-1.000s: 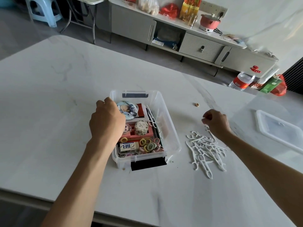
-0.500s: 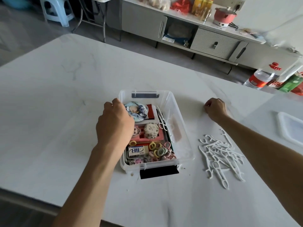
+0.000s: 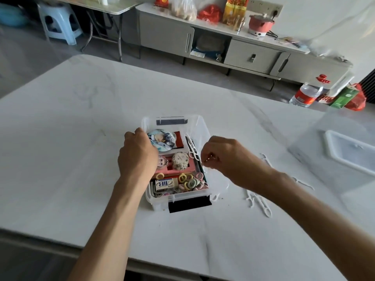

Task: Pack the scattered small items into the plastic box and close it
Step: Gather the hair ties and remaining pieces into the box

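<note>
The clear plastic box (image 3: 203, 126) stands open in the middle of the white table. In it lie a round picture badge (image 3: 161, 138), a floral round piece (image 3: 180, 161), an eraser (image 3: 164, 183) and several coloured hair ties (image 3: 190, 182). My left hand (image 3: 138, 157) grips the box's left rim. My right hand (image 3: 225, 159) hovers over the box's right side, fingertips pinched on a tiny item too small to make out. Several white floss picks (image 3: 259, 201) lie on the table right of the box, partly hidden by my right forearm. The clear lid (image 3: 353, 153) rests at the far right.
Black latches sit at the box's near end (image 3: 189, 203) and far end (image 3: 172, 121). Beyond the table are a grey cabinet (image 3: 251, 55), a water bottle (image 3: 306, 95) on the floor and a blue stool (image 3: 58, 23). The table's near edge runs just below my forearms.
My right hand reached to a small brown item on the table beyond the floss picks, then came back left over the box. That item is gone from the table. My left hand stayed on the rim.
</note>
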The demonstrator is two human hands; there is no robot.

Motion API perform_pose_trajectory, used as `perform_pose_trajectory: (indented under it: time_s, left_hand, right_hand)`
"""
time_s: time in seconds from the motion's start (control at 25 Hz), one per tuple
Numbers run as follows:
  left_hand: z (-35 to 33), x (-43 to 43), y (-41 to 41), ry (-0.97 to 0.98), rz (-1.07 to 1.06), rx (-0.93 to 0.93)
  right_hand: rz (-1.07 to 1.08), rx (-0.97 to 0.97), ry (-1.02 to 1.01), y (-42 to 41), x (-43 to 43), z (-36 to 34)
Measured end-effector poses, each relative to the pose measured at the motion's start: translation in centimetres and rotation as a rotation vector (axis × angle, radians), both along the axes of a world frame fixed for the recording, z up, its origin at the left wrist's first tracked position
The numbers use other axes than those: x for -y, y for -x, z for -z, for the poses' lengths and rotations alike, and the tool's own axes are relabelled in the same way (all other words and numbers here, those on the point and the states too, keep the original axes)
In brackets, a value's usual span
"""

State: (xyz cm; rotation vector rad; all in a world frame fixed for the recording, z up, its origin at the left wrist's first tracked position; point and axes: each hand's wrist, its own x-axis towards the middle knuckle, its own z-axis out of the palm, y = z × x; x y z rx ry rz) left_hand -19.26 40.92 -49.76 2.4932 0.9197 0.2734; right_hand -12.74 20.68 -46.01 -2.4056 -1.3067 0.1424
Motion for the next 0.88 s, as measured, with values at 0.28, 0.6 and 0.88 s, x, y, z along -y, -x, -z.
perform_pose_trajectory:
  time_s: [0.28, 0.6, 0.88]
  left_hand:
    - [0.0, -0.8, 0.6, 0.041, -0.009, 0.033]
    - [0.2, -1.8, 1.2, -0.022, -0.097, 0.004]
    - [0.2, -0.2, 0.1, -0.028, -0.062, 0.013]
  right_hand:
    - [0.188, -0.042, -0.285, 1.9, 2.1, 1.0]
    - [0.273, -0.114, 0.162, 1.8, 6.3, 8.8]
    - [0.694, -0.057, 0.098, 0.6, 8.4, 9.2]
